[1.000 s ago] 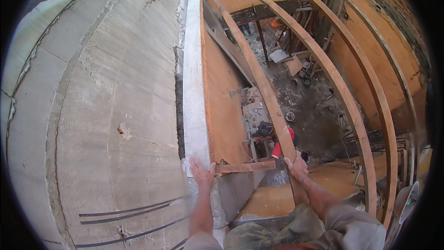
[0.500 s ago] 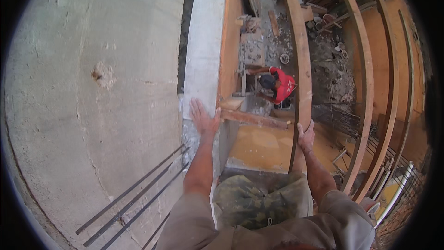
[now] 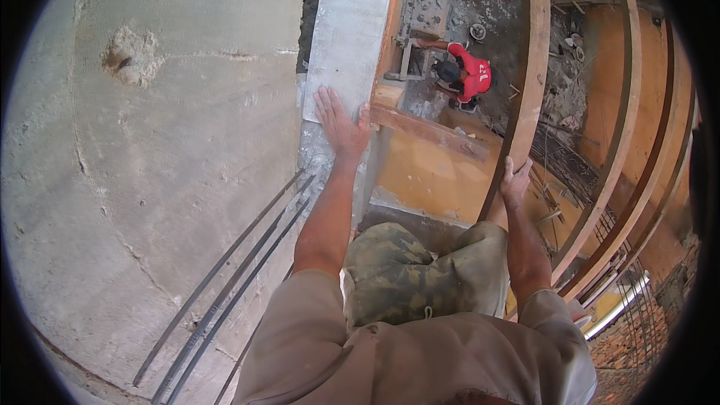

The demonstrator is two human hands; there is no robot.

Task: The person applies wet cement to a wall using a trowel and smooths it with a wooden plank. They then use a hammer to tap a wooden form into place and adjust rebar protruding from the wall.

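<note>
Left hand (image 3: 343,129) flat; right hand (image 3: 515,183) gripping.
Left palm rests open on the pale board (image 3: 351,37); right fingers curl around the nearest wooden beam (image 3: 534,52).

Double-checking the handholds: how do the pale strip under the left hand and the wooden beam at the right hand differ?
The pale strip is whitish-grey; the wooden beam is brown. The pale strip looks wider than the wooden beam. The left hand lies palm down on the pale strip, while the right hand grips the wooden beam. Both are long.
</note>
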